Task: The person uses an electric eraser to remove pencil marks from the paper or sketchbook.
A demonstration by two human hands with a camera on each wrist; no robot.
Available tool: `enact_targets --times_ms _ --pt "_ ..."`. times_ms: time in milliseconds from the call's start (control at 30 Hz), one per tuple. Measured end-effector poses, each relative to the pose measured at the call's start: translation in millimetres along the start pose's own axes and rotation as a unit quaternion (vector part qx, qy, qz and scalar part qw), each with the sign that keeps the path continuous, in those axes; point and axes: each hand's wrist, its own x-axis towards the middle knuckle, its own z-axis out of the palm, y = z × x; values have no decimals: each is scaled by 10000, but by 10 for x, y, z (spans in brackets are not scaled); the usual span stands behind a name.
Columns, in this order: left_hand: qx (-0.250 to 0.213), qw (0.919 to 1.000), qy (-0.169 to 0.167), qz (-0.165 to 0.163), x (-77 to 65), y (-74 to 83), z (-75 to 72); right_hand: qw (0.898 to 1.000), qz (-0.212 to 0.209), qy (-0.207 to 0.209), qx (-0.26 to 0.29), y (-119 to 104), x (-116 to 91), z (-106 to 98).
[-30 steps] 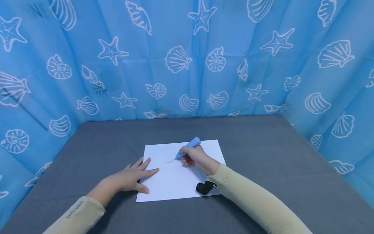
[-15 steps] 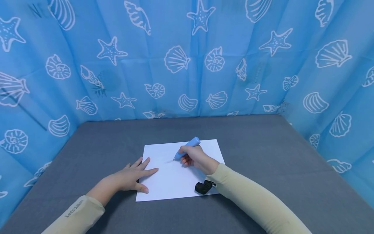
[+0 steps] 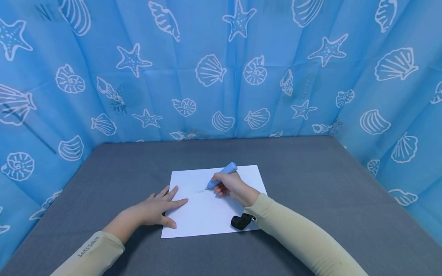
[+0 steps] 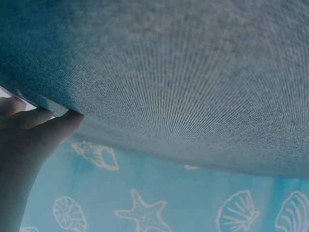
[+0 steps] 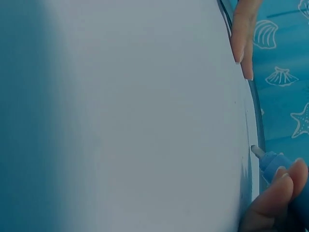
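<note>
A white sheet of paper (image 3: 207,218) lies on the grey cloth, with a faint grey streak (image 3: 201,191) on its upper half. Spread fingers of my left hand (image 3: 153,210) rest on the paper's left edge. My right hand (image 3: 235,187) pinches a thick light-blue pen-shaped tool (image 3: 226,169) over the sheet. Its narrow tip points down and left, right at the end of the streak. In the right wrist view the tool's short pale tip (image 5: 257,151) shows past the fingertips (image 5: 275,195), close over the paper. The left wrist view has only part of the left hand (image 4: 36,130).
Grey cloth (image 3: 103,172) covers the table around the paper. A blue curtain (image 3: 214,99) with white shells and starfish hangs behind and at both sides. A black wrist device (image 3: 240,222) sits under the right sleeve, over the paper's lower right corner.
The tip of the blue tool shifts slightly along the streak, and the streak looks fainter than a second ago. My left hand keeps its place on the paper.
</note>
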Motion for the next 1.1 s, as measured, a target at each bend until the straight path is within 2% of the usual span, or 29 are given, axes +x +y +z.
enact_targets --times_ms 167,367,667,867,1100 --pt "-42 10000 -24 11 1 -10 2 10000 -20 -10 42 10 8 -4" --pt "-35 10000 -47 13 -9 -17 -1 9997 99 -145 -165 7 9 19" --pt "-38 9999 -69 -61 0 10 -14 9998 -16 -128 -130 4 3 16" --pt "38 9999 -86 -52 23 13 -1 9993 127 -264 -214 -3 -13 -16" --pt "69 9999 -80 -117 35 -35 11 9992 119 -369 80 -11 -13 -3"
